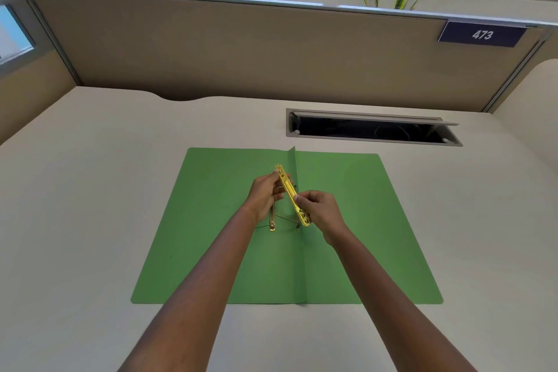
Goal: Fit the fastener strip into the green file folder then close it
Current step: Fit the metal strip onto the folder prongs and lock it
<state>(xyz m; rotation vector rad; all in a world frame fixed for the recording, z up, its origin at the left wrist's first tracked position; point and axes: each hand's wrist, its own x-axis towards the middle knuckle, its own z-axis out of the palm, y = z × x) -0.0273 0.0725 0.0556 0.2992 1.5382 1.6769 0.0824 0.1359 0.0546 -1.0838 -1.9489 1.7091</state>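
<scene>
The green file folder [211,235] lies open and flat on the desk, its spine fold running down the middle. Both my hands hold a gold metal fastener strip [290,190] tilted above the fold. My left hand [265,193] grips its far end, and my right hand [320,208] pinches its near end between thumb and fingers. A second thin gold fastener piece [272,222] with bent prongs lies on the folder just below my left hand, partly hidden by it.
The cream desk [90,190] is bounded at the back by a beige partition [241,48] with a "473" sign [482,35]. An open cable slot [371,130] sits in the desk behind the folder to the right. Plants stand behind the partition.
</scene>
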